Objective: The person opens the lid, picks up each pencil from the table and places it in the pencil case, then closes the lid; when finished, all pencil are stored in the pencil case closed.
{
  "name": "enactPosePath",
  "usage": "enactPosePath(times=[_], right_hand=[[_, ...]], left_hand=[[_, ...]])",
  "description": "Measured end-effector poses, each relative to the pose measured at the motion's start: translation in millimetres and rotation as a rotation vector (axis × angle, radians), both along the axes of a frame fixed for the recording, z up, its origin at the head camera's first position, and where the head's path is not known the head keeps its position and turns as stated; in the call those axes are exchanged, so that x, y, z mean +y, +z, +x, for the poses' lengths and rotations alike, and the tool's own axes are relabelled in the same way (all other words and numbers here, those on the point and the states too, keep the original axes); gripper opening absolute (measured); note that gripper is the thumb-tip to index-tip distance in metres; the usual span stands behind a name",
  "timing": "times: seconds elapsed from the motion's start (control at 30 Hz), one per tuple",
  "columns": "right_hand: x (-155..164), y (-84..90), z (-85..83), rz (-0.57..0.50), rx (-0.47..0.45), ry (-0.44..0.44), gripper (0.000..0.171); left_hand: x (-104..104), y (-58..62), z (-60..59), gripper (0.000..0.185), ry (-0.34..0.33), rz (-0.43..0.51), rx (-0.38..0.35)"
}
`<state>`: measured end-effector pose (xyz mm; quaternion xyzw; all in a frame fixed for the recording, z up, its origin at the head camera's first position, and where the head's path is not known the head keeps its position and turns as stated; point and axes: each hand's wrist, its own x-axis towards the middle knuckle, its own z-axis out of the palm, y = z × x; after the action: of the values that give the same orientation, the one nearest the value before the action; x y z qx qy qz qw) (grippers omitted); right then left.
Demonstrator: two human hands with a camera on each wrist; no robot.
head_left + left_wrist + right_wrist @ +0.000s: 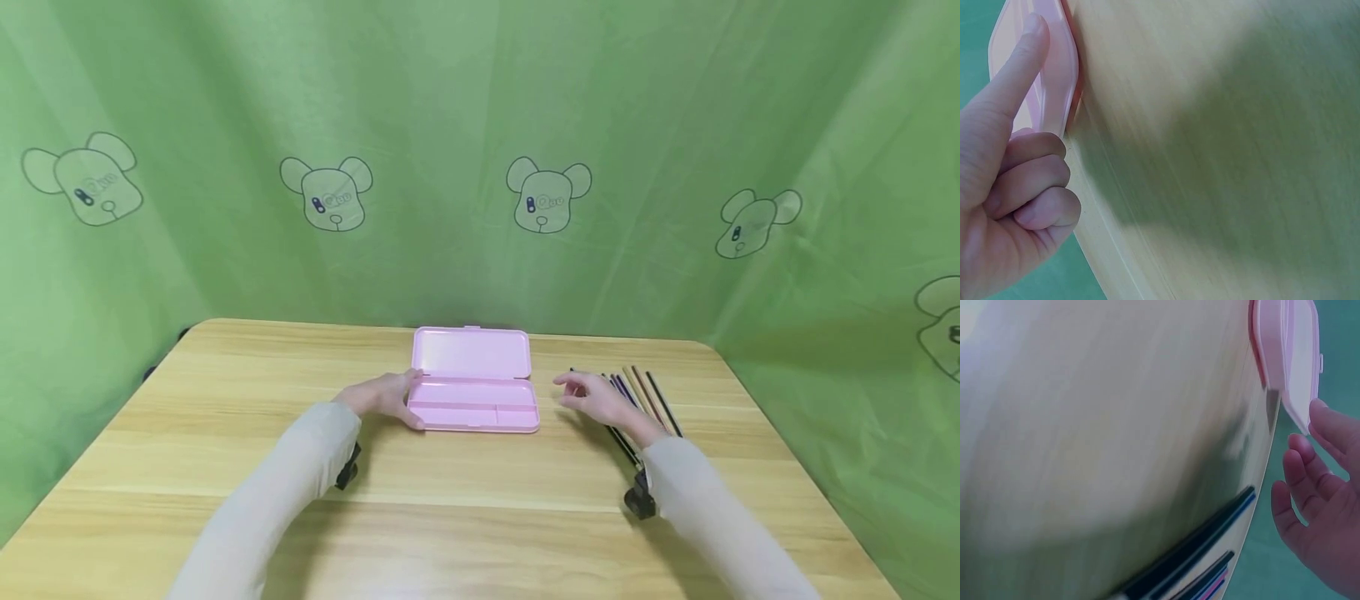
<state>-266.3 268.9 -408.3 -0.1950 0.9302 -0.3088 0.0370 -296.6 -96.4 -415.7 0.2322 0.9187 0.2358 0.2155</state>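
On the wooden table (225,433), backed by a green curtain (450,125) printed with bear heads, I saw a pink pencil case (474,379) lying open near the middle, lid raised toward the far edge, its shallow tray empty. My left hand (386,396) rested against the case's left end, forefinger stretched along the plastic and the other fingers curled under, gripping nothing, which I judged steadied the case. My right hand (600,400) hovered loosely spread, fingers relaxed and holding nothing, between the case and a fanned row of pencils (637,400) just to the right, nearest those pencils. Nothing lay between the pencils and the tray
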Motion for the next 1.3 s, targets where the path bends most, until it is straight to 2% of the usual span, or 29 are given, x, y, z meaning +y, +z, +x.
enactPosePath(times=[0.2,0.43,0.77,1.0,1.3], right_hand=[[17,-0.1,4.1,0.05,0.02,-0.047,0.036],[34,-1.8,11.9,0.11,-0.028,-0.066,0.043],[38,-7.2,16.5,0.232,-0.04,-0.089,0.042],[37,-12.1,14.5,0.233,-0.034,-0.085,0.04],[36,-14.4,13.6,0.247,0.011,-0.141,0.031]], left_hand=[[1,1.3,-0.3,0.104,0.0,-0.005,-0.001],[1,2.2,-0.8,0.103,0.002,-0.019,-0.006],[2,1.8,-1.2,0.102,-0.001,-0.028,0.003],[2,1.5,-1.9,0.102,-0.005,-0.029,0.0],[2,1.7,-1.7,0.101,-0.006,-0.028,0.0]])
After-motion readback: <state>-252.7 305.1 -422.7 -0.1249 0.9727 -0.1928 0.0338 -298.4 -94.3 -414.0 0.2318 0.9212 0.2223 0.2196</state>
